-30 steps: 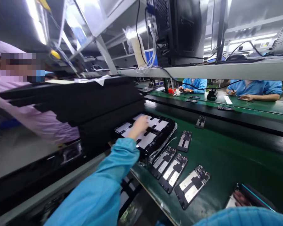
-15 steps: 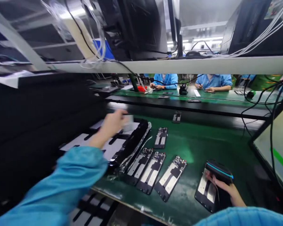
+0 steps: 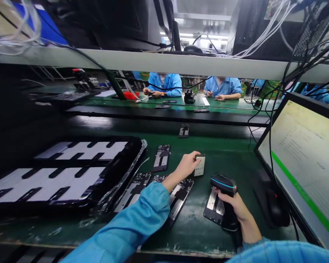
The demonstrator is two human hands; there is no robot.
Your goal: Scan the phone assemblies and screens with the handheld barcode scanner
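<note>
My left hand (image 3: 186, 165) pinches a small flat battery-like part (image 3: 200, 165) with a pale label, held upright above the green mat. My right hand (image 3: 235, 206) is wrapped round the grip of a black handheld scanner (image 3: 224, 185) with a teal stripe. The scanner's head hangs over a phone frame (image 3: 214, 206) lying on the mat. Other phone frames lie nearby: one (image 3: 161, 157) further back, two more (image 3: 181, 195) under my left forearm. A black tray (image 3: 117, 160) of several white parts sits at the left.
A monitor (image 3: 304, 157) with a green bar stands at the right, a black mouse (image 3: 274, 210) before it. A dark conveyor belt (image 3: 164, 115) runs behind the mat, a lone phone frame (image 3: 184, 130) near it. Two people in blue coats (image 3: 166, 83) work across the belt. Cables hang from the shelf (image 3: 181, 64) above.
My left hand has come away from the black tray with a small part and moved right, close to the scanner. My view has swung right; the right hand stays on the scanner.
</note>
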